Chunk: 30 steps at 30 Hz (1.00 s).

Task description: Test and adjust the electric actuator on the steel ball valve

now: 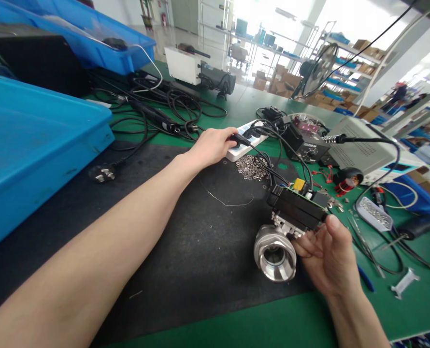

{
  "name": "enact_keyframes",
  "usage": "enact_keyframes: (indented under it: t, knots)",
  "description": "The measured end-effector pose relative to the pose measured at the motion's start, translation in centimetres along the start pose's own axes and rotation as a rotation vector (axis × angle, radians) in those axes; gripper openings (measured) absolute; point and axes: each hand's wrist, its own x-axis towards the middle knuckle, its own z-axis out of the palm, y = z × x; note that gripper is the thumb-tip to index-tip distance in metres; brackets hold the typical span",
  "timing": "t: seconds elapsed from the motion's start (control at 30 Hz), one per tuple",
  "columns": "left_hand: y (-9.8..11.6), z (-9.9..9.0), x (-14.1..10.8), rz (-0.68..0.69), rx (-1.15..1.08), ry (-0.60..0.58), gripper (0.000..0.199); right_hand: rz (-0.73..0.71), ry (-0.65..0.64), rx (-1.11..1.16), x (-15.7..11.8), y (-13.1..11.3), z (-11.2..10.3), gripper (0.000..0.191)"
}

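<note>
Plug (241,140) sits pinched in your left hand (214,145), power strip (237,153) just beside it; your right hand (329,263) grips a black box (296,208), metal valve (265,245) beside your fingers.

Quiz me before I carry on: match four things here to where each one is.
1. Silver metal valve with rectangular black housing
2. Black cable plug
3. Heap of small silver metal rings
4. Small yellow block

A. On the black mat
B. In the left hand's grip
C. Atop the black housing
D. In the right hand's grip

Pairs: 1-D, 2-B, 3-A, 4-C
</note>
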Motion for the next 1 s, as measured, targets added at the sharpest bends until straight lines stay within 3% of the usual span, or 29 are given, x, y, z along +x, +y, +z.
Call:
enact_keyframes:
  t: [1.0]
  knots:
    - [0.07,-0.03,0.06,-0.013,0.004,-0.006,0.037,-0.005,-0.01,0.018,0.04,0.13,-0.15,0.041]
